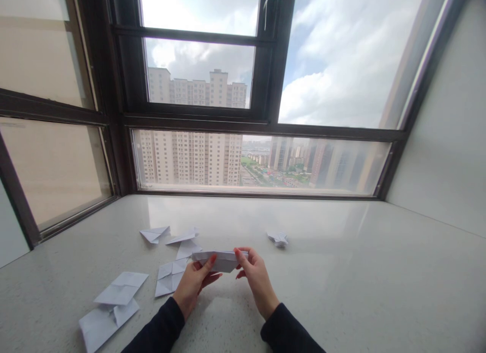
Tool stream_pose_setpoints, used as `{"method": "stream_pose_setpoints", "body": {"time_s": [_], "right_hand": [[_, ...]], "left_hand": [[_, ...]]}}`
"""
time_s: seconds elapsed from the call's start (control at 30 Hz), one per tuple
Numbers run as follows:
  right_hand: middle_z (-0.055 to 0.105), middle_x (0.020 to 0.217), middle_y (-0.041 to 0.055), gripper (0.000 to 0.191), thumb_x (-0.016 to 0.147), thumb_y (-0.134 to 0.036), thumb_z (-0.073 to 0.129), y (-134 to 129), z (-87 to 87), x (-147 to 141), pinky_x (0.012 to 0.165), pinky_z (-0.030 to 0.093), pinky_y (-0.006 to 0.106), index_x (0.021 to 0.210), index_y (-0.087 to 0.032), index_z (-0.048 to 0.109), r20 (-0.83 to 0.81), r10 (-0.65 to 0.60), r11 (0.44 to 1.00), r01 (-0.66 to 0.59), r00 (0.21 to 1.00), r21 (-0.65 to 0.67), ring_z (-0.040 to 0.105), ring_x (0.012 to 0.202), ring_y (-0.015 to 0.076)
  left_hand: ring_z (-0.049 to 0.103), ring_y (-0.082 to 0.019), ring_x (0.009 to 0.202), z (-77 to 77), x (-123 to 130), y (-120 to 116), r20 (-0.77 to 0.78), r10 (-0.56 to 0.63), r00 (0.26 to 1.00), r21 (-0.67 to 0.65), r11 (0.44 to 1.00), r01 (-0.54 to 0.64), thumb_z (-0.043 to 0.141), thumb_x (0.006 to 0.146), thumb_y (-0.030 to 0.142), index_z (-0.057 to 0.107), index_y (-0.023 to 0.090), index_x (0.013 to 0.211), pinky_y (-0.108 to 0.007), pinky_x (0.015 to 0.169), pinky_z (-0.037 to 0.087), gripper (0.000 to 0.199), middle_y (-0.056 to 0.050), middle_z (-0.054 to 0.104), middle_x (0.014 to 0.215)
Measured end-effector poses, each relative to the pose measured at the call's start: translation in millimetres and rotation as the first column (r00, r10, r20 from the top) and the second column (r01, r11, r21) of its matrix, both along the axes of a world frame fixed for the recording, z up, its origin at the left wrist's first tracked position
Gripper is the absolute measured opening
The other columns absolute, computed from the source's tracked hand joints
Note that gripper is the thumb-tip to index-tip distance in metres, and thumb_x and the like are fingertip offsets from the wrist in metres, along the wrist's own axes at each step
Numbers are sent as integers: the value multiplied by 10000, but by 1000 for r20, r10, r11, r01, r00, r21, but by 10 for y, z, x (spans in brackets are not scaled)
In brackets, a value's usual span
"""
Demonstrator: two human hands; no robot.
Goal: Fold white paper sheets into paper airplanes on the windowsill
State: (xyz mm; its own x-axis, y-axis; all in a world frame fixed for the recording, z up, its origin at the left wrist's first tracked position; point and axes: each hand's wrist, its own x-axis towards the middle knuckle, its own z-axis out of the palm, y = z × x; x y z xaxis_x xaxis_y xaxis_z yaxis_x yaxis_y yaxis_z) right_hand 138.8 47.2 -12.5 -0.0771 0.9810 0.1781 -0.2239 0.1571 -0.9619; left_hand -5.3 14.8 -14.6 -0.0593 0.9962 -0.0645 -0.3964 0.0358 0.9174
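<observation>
A folded white paper (224,263) is held up above the sill, long side roughly level, with a slanted lower right corner. My left hand (193,286) pinches its left end, thumb on the near face and fingers behind and below. At the right end, my right hand (257,279) grips it between thumb and fingers. Just left of my left hand lies a creased, squarish folded paper (169,278). Behind it are a pointed folded paper (184,236) and another white piece (189,248), partly overlapping.
Two folded papers lie at the front left, a flat one (121,288) touching a larger one (99,326). A paper dart shape (155,234) sits farther back. A small folded paper figure (278,239) rests right of centre. Dark window frames (258,126) border the pale speckled sill (341,292).
</observation>
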Motion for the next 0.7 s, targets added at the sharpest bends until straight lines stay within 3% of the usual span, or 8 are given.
{"method": "stream_pose_setpoints", "body": {"time_s": [0.13,0.23,0.33,0.4,0.5,0.6,0.7], "right_hand": [[574,527,6,281,597,-420,639,103,8,110,424,386,237,663,-148,636,208,-2,994,-21,978,108,493,494,130],[599,531,13,233,601,-396,638,145,19,177,452,367,252,608,-163,648,326,-89,981,26,941,194,483,479,134],[621,545,15,178,611,-358,639,154,31,214,470,342,256,588,-183,653,403,-158,963,50,902,266,486,486,146],[630,562,15,153,619,-340,637,150,37,223,479,334,257,593,-190,654,435,-167,958,40,885,285,493,498,153],[624,560,9,146,632,-333,628,142,43,226,495,338,256,595,-193,648,471,-155,956,12,868,294,505,518,160],[616,560,4,173,655,-346,606,139,44,223,509,349,253,599,-185,638,501,-139,954,-19,854,298,516,536,160],[628,605,13,208,687,-362,569,136,45,222,526,366,247,634,-172,635,551,-118,955,-58,826,291,534,569,161]], "left_hand": [[618,-222,799,12,-8,2,-41,33,999,25,999,-32,708,525,399,643,119,861,-303,728,485,442,-100,682,835],[616,-203,793,37,-47,16,-82,96,992,73,993,-90,677,567,411,573,140,1012,-293,726,473,531,-79,679,822],[615,-205,771,70,-121,31,-241,149,959,179,978,-107,647,606,407,534,161,1070,-297,701,468,537,-69,679,802],[607,-218,793,90,-166,33,-422,175,890,266,962,-63,641,617,386,607,176,965,-296,718,456,408,-69,677,822],[596,-217,806,104,-208,25,-663,232,712,385,921,58,614,655,341,677,216,808,-279,746,436,207,-58,675,836],[597,-192,724,93,-233,27,-779,293,555,454,873,176,552,714,307,680,230,813,-258,685,445,179,-51,669,765],[590,-171,702,76,-251,32,-816,351,459,493,837,236,486,759,274,661,224,861,-244,646,451,209,-42,657,751]]}}
